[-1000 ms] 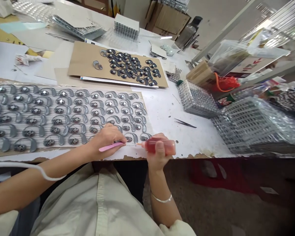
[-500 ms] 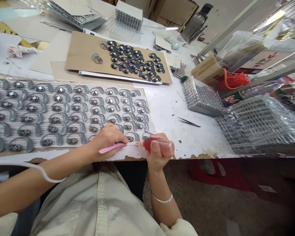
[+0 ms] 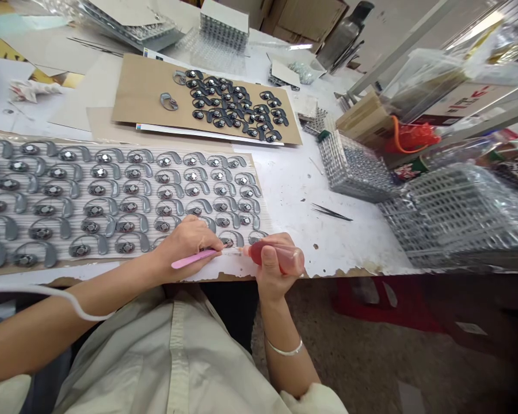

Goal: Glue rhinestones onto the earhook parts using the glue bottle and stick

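My left hand (image 3: 190,238), fingers pinched, holds pink tweezers (image 3: 192,259) at the front edge of the table. In my right hand (image 3: 276,276) is a small squeeze bottle (image 3: 280,257) with reddish liquid, tilted so that its thin nozzle points left. The nozzle's end is close to the tips of the tweezers; whether they touch is too small to tell. Just behind both hands lie rows of grey ear-hook earphone pieces (image 3: 130,223) with shiny round ends, on a ribbed pale board (image 3: 259,190). My left hand covers part of the nearest rows.
A brown cardboard sheet (image 3: 132,92) with darker hook pieces lies behind the board. Dark tweezers (image 3: 331,212) rest to the right. Stacked clear trays (image 3: 470,218) and a smaller tray stack (image 3: 356,167) stand at right, near an orange-red item (image 3: 416,137). A grey bottle (image 3: 345,34) stands behind.
The whole view has shifted very slightly. Both hands keep their hold on the tweezers and the squeeze bottle, in nearly the same position.
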### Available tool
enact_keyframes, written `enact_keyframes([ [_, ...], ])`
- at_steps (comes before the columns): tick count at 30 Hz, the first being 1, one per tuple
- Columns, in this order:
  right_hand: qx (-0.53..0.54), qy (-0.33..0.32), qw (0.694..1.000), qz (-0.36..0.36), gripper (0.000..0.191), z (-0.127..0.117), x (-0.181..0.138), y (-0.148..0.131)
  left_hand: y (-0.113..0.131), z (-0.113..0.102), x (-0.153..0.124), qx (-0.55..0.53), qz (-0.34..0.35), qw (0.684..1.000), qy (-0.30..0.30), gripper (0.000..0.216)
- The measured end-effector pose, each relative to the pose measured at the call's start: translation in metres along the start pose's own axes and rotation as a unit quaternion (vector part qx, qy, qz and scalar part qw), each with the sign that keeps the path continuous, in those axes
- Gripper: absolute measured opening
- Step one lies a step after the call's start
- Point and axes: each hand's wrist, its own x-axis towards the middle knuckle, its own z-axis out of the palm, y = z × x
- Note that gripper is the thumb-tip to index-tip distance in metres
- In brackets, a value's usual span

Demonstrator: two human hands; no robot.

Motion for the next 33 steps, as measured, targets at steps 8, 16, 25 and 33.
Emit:
enact_keyframes([
  [8, 0.065, 0.129, 0.989, -0.025, 0.012, -0.007, 0.006, 0.002, 0.000, -0.001, 0.000, 0.007, 0.014, 1.000, 0.005, 0.008],
  [16, 0.153, 0.025, 0.964, 0.214, 0.034, -0.073, 0.070, 0.026, 0.015, -0.020, 0.002, 0.022, 0.040, 0.998, 0.045, 0.005],
  [25, 0.147, -0.245, 0.894, 0.345, 0.036, -0.082, 0.096, 0.027, 0.011, -0.048, -0.007, 0.070, 0.015, 0.995, 0.071, 0.011],
  [33, 0.179, -0.249, 0.879, 0.365, 0.036, -0.076, 0.096, 0.025, 0.009, -0.045, -0.010, 0.086, 0.012, 0.994, 0.071, 0.012],
])
